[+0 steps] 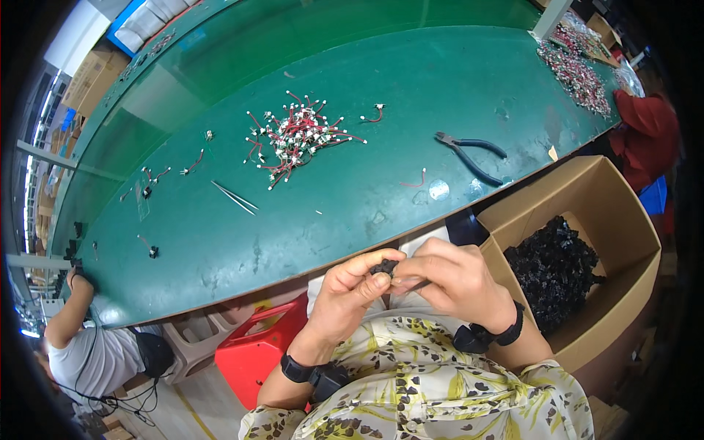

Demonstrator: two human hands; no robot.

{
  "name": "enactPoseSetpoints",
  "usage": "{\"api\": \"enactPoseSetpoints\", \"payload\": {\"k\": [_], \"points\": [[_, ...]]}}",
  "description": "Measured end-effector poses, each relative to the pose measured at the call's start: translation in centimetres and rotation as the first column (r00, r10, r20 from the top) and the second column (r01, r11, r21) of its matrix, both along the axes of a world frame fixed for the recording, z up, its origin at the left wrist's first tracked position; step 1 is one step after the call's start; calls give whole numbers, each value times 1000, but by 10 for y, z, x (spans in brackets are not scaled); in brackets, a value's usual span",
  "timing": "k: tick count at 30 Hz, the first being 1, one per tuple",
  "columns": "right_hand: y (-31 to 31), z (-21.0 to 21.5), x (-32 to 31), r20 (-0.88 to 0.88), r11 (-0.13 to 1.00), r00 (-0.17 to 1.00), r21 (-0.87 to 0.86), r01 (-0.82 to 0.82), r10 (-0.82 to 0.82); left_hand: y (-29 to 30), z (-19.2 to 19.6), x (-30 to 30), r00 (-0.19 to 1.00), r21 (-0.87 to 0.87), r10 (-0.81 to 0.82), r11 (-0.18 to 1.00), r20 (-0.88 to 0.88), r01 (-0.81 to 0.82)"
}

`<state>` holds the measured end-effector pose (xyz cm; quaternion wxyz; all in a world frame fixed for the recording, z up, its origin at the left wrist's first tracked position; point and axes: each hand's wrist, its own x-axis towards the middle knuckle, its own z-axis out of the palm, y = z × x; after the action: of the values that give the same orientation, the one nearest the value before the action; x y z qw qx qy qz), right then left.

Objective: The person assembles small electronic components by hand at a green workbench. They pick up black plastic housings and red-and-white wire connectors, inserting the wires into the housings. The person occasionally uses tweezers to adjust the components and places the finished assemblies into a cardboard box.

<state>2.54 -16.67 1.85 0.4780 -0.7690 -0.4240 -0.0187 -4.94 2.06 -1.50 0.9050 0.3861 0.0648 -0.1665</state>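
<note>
Open box: a brown cardboard carton (587,213) is sitting right of the green table, flaps open, holding black parts (554,268).
Far boxes: brown cartons (92,77) are stacking at upper left, behind the table.

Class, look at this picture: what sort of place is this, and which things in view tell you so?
Probably a small electronics assembly workshop: a long green workbench with a pile of short red wires, pliers, and a cardboard box of small black parts.
</note>
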Motion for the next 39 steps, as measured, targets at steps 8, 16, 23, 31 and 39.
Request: {"api": "enactPoseSetpoints", "payload": {"k": [8, 16, 23, 31, 39], "points": [[-4, 5, 1, -298, 998, 954, 67, 9, 11, -7, 5, 3, 998, -69, 25, 997, 51, -21], [-10, 11, -5, -1, 997, 997, -2, 79, -79, -11, 1, -1, 989, -238, 86, 965, -120, -113], [-13, 16, -8, -73, 998, 996, -50, 40, -44, -15, 8, -7, 999, -47, -24, 999, -46, 21], [-17, 3, -9, -202, 999, 979, 26, 31, -25, -15, 5, -8, 994, -35, 27, 999, -107, -31], [-22, 35, -8, -359, 993, 928, -100, 63, -95, -9, 7, -5, 997, 187, 69, 980, 18, -72]]}}
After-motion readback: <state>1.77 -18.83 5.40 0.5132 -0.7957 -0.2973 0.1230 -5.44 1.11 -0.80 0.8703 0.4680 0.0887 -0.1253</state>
